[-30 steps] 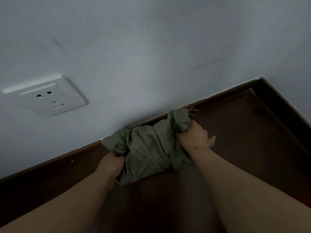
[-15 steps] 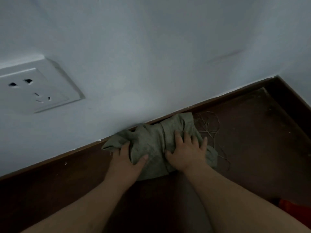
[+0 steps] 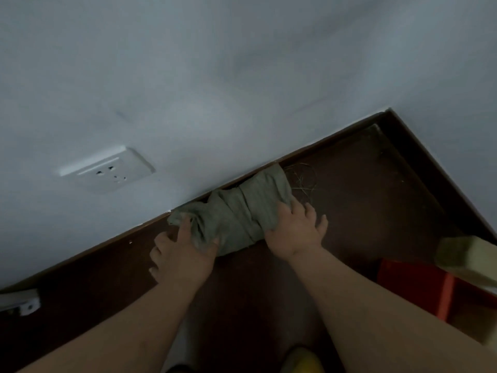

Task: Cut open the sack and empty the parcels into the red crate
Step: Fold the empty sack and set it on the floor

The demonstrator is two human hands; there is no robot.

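Sack of grey-green woven cloth (image 3: 239, 214), crumpled flat on the dark brown floor (image 3: 349, 200) against the white wall (image 3: 215, 76).

Largest first: the white wall carries a white socket plate (image 3: 107, 170); the floor runs into a corner at right, where an orange-red plastic crate (image 3: 419, 289) sits near the frame edge with a pale, blurred block (image 3: 468, 257) over it. The sack lies bunched along the skirting, well apart from the crate. It looks limp, light and empty, likely to fold wherever it is taken, so the thick bunched folds would give the surest hold. The left hand (image 3: 183, 254) rests on its near-left end and the right hand (image 3: 295, 232) on its right end, both with fingers spread and pressing, neither grip closed round anything. Loose straw-coloured fibres (image 3: 301, 179) trail just beside the sack's far end.
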